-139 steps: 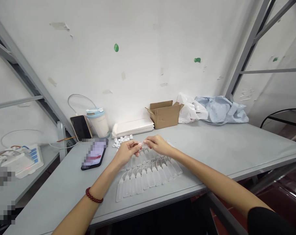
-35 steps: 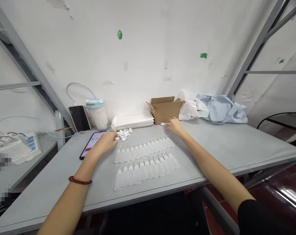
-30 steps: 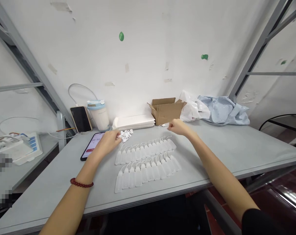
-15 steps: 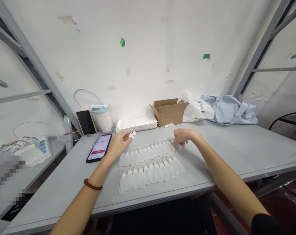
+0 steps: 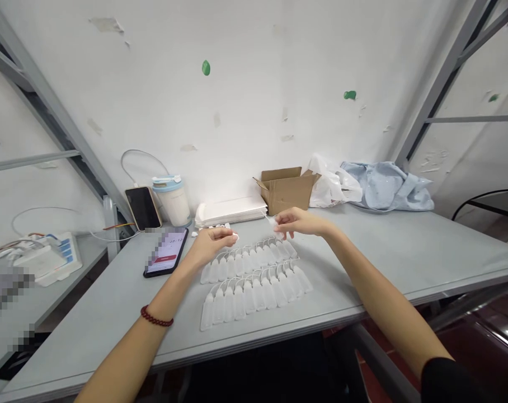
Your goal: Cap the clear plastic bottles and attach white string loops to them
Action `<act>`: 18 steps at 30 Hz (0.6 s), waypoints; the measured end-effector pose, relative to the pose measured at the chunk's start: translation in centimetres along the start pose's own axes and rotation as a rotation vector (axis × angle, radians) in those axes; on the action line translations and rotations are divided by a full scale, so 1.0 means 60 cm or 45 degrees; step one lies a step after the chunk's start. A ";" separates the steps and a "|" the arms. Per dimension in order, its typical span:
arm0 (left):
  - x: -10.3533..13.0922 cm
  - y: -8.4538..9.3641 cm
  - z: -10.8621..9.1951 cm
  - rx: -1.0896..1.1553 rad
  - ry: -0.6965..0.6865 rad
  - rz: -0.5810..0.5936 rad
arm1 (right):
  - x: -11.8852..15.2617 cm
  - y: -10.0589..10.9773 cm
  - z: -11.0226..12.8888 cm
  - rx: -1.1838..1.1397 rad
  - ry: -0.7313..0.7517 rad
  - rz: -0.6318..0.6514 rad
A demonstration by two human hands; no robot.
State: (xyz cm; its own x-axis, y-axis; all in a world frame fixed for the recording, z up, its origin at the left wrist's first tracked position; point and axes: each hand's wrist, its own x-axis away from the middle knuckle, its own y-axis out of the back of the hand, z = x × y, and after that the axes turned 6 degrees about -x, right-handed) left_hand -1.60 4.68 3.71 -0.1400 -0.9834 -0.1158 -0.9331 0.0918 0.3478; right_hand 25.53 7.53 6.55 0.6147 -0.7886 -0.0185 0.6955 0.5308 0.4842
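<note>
Two rows of translucent white bottles with thin curved tubes lie on the grey table, a back row (image 5: 249, 259) and a front row (image 5: 256, 294). My left hand (image 5: 214, 244) is closed in a pinch on a small white piece (image 5: 236, 237), just behind the left part of the back row. Above that row's right end, my right hand (image 5: 295, 222) grips one bottle (image 5: 274, 225), its thin tube pointing up and left. More small white pieces (image 5: 220, 226) lie behind my left hand, partly hidden by it.
A phone showing a timer (image 5: 167, 252) lies left of my left hand. Behind stand another phone (image 5: 143, 208), a lidded cup (image 5: 172, 200), a white stack (image 5: 233, 210) and an open cardboard box (image 5: 288, 191). Farther right are a plastic bag (image 5: 332, 184) and blue cloth (image 5: 384, 186).
My right hand has lifted a bottle from the back row's right end and moved left with it. My left hand has come right, away from the small pieces, with one between its fingertips.
</note>
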 end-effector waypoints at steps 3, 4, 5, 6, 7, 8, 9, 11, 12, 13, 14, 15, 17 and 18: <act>0.008 -0.019 -0.007 0.207 0.003 0.084 | -0.006 -0.032 0.011 -0.262 0.138 0.109; 0.011 -0.026 -0.009 0.293 0.002 0.087 | -0.009 -0.043 0.012 -0.320 0.156 0.143; 0.014 -0.033 -0.012 0.378 -0.001 0.072 | -0.012 -0.054 0.012 -0.363 0.169 0.170; 0.016 -0.040 -0.015 0.454 -0.009 0.046 | -0.015 -0.065 0.012 -0.405 0.181 0.199; 0.018 -0.046 -0.017 0.519 -0.021 0.021 | -0.018 -0.074 0.011 -0.447 0.191 0.232; 0.020 -0.050 -0.019 0.573 -0.034 0.000 | -0.020 -0.082 0.010 -0.489 0.200 0.265; 0.022 -0.054 -0.021 0.615 -0.042 -0.010 | -0.022 -0.088 0.009 -0.530 0.209 0.297; 0.025 -0.056 -0.023 0.666 -0.038 -0.013 | -0.025 -0.097 0.007 -0.602 0.217 0.347; 0.026 -0.056 -0.024 0.682 -0.032 -0.012 | -0.026 -0.100 0.006 -0.634 0.215 0.358; 0.026 -0.054 -0.024 0.688 -0.027 -0.010 | -0.027 -0.102 0.006 -0.662 0.207 0.363; 0.026 -0.053 -0.025 0.685 -0.027 -0.003 | -0.028 -0.104 0.005 -0.689 0.197 0.363; 0.027 -0.051 -0.025 0.680 -0.034 0.012 | -0.028 -0.105 0.004 -0.711 0.187 0.359; 0.028 -0.049 -0.025 0.665 -0.060 0.056 | -0.030 -0.106 0.003 -0.742 0.175 0.348; 0.028 -0.048 -0.025 0.651 -0.078 0.070 | -0.030 -0.106 0.003 -0.752 0.174 0.342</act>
State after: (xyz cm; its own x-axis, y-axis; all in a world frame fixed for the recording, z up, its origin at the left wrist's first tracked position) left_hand 1.37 2.53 3.92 -0.1985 -0.9653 -0.1695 -0.9643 0.2233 -0.1425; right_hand 19.94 5.51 3.64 0.8099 -0.5791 -0.0936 0.5745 0.8153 -0.0730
